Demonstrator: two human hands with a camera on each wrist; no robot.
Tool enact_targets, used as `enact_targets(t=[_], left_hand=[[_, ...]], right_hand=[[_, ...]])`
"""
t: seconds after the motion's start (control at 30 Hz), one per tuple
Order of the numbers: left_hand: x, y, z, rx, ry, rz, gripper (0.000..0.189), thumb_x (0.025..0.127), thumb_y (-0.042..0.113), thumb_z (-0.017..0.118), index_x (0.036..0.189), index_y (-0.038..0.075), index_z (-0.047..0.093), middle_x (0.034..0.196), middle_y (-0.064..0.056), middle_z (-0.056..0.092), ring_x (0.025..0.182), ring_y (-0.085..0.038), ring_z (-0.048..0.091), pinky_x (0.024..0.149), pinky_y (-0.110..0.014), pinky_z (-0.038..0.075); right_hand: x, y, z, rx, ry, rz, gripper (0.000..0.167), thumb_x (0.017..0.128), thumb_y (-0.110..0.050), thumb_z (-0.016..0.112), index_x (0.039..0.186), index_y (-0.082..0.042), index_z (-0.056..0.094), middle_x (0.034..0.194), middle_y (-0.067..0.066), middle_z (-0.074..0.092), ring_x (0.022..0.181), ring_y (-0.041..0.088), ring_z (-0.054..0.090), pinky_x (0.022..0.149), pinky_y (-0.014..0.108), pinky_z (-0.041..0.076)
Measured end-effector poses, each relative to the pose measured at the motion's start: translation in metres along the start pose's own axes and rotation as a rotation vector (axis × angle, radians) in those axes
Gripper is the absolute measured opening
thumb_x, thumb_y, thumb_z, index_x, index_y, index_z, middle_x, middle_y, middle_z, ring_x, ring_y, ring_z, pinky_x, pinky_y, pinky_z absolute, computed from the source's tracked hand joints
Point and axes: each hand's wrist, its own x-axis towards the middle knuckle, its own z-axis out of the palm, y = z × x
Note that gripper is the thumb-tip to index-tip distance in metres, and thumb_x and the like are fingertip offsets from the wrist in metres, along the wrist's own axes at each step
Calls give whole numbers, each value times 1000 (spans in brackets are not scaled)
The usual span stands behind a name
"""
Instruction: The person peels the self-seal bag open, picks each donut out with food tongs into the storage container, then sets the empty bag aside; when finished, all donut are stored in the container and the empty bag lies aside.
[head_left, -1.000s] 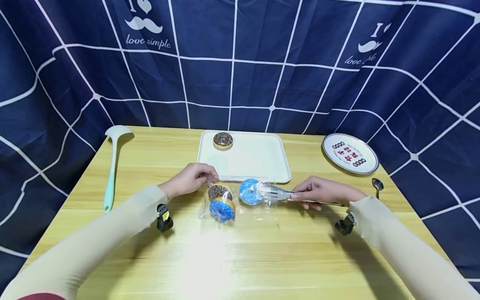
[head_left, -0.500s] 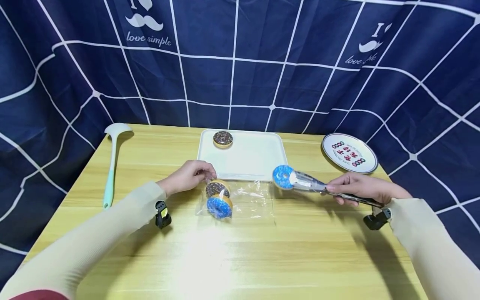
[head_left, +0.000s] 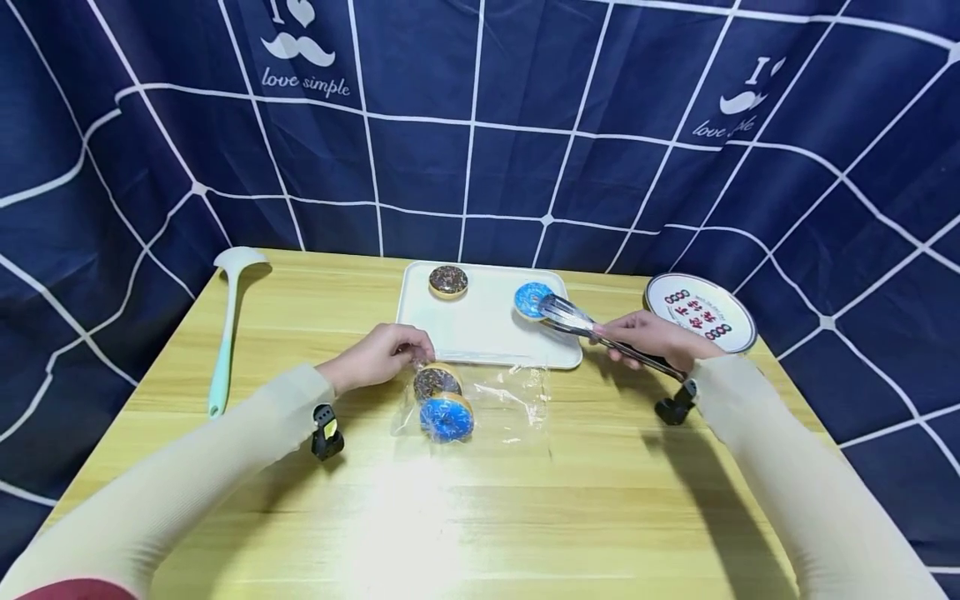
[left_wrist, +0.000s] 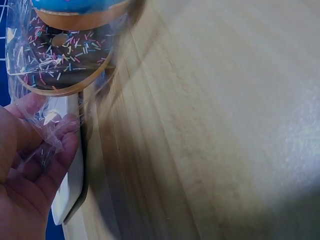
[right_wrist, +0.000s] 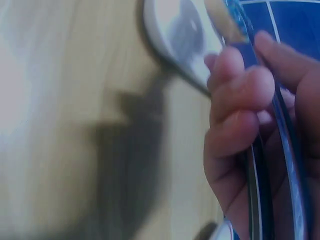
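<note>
My right hand point(head_left: 647, 335) grips metal tongs point(head_left: 611, 340), and their slotted tips clasp a blue doughnut point(head_left: 531, 300) over the right part of the white tray point(head_left: 480, 327). From the head view I cannot tell whether the doughnut touches the tray. With its fingertips my left hand point(head_left: 378, 357) pinches the end of a clear plastic bag point(head_left: 510, 408). Inside the bag a chocolate doughnut with sprinkles point(left_wrist: 70, 55) lies against another blue doughnut point(head_left: 447, 418). A second chocolate doughnut point(head_left: 448, 282) sits at the tray's back left.
A ladle point(head_left: 227, 333) with a mint handle lies at the table's left. At the right, a round plate point(head_left: 731, 310) with red print stands behind my right forearm. A blue checked cloth point(head_left: 420, 158) hangs behind the table point(head_left: 570, 517).
The tongs have lifted a blue doughnut out of the bag, first to the right, then back and left over the tray. My left hand stays at the bag.
</note>
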Motion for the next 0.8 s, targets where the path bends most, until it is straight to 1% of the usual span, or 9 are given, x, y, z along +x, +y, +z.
enact_targets(t=[0.17, 0.23, 0.3, 0.4, 0.53, 0.8], left_hand=[[-2, 0, 1, -4, -6, -5, 34, 90, -19, 49, 100, 1, 74, 95, -12, 75, 88, -17, 66, 82, -25, 58], [-2, 1, 1, -5, -6, -2, 33, 91, -19, 50, 101, 1, 74, 96, -13, 75, 90, -17, 67, 83, -26, 59], [-2, 1, 1, -5, -4, 5, 32, 92, -18, 50, 101, 1, 74, 98, -14, 76, 91, -19, 67, 84, -27, 59], [0, 2, 0, 2, 0, 15, 30, 93, -18, 51, 101, 0, 75, 99, -14, 76, 92, -19, 68, 84, -28, 59], [-1, 2, 0, 8, 3, 11, 31, 93, -18, 51, 101, 0, 75, 97, -14, 76, 90, -18, 68, 84, -28, 59], [0, 2, 2, -7, -12, 16, 30, 93, -17, 51, 102, -1, 74, 99, -14, 76, 90, -16, 65, 82, -27, 58]], right_hand=[[25, -18, 8, 54, 16, 29, 58, 108, -49, 52, 135, 2, 62, 73, -10, 63, 55, 2, 51, 54, 19, 43], [32, -23, 11, 87, 20, 44, 59, 109, -48, 51, 136, 3, 61, 72, -9, 63, 54, 1, 51, 53, 18, 43], [39, -27, 13, 96, 23, 58, 59, 109, -48, 50, 136, 4, 61, 72, -9, 62, 53, 2, 51, 53, 18, 43], [43, -30, 15, 100, 19, 71, 60, 109, -48, 50, 136, 4, 61, 70, -10, 63, 53, 2, 51, 56, 19, 44], [46, -34, 18, 105, -8, 72, 58, 109, -47, 50, 134, 5, 60, 69, -10, 63, 52, 3, 51, 59, 20, 44], [44, -37, 18, 125, -11, 99, 54, 109, -47, 51, 128, 2, 62, 68, -10, 63, 52, 3, 51, 54, 19, 42]])
